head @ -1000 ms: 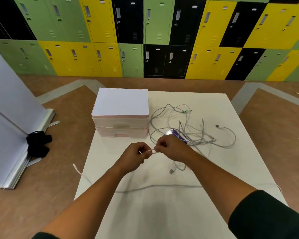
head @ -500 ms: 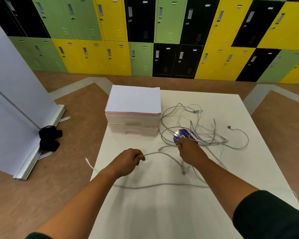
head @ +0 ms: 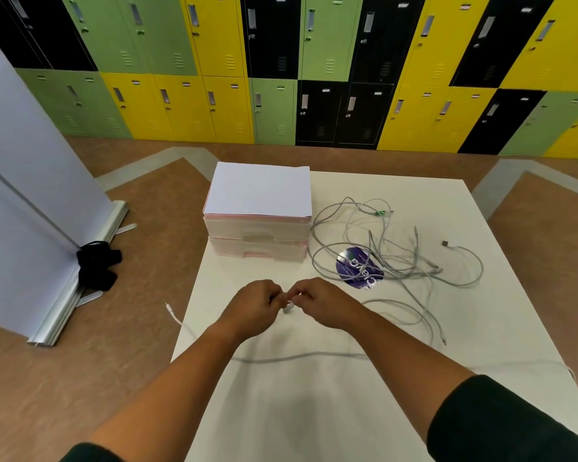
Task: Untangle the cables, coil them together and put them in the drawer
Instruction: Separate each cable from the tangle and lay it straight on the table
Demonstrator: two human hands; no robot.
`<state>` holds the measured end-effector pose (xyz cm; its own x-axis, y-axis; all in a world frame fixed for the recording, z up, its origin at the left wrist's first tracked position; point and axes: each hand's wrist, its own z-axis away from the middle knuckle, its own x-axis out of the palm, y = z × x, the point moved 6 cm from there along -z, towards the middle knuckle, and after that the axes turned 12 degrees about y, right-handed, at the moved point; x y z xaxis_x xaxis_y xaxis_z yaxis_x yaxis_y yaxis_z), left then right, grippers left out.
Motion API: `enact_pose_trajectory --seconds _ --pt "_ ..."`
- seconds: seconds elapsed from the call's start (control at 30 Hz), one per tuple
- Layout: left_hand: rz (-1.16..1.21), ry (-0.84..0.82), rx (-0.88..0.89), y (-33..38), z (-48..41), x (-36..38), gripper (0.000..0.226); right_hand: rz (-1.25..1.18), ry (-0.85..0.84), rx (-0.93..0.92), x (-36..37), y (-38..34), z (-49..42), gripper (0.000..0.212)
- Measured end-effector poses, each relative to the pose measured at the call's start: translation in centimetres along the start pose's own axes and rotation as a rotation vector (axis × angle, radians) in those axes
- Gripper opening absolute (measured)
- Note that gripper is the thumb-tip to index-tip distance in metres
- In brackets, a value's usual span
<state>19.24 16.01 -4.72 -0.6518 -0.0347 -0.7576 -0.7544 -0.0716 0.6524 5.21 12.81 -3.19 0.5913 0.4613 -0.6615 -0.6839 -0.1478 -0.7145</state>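
1. The left hand (head: 254, 306) and right hand (head: 324, 305) meet in front of the drawer unit (head: 257, 235), fingers curled, fingertips together.
2. Between them they pinch a short piece of grey cable (head: 288, 309). Which hand has the plug cannot be told.
3. The tangle of cables (head: 397, 258) lies to the right of the drawer unit in loose loops on the worktop (head: 314, 411). It is near the right hand and further from the left.
4. A purple sticker (head: 359, 268) lies under the tangle's edge, to the front-right of the drawer unit.
5. A long strand (head: 297, 356) crosses the worktop under both forearms. Its white plug (head: 171, 310) hangs off the edge, to the front-left of the drawer unit.
6. Both drawers sit pushed in.
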Motion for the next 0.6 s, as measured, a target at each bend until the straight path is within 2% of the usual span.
enact_pose_trajectory --seconds 0.17,0.33,0.5,0.6 --pt "-0.168 -0.01 0.146 -0.8 0.6 0.6 0.038 0.053 -0.101 0.074 -0.2 1.9 0.6 0.02" --pt "-0.373 -0.022 0.272 0.3 1.0 1.7 0.038 -0.008 -0.015 0.085 -0.5 2.4 1.0 0.02" --pt "-0.125 -0.022 0.201 1.1 1.4 2.7 0.022 -0.07 0.076 0.065 -0.5 1.7 0.8 0.021" --pt "-0.226 0.056 0.21 0.8 1.5 2.1 0.031 -0.044 0.028 0.066 0.0 1.7 1.0 0.022"
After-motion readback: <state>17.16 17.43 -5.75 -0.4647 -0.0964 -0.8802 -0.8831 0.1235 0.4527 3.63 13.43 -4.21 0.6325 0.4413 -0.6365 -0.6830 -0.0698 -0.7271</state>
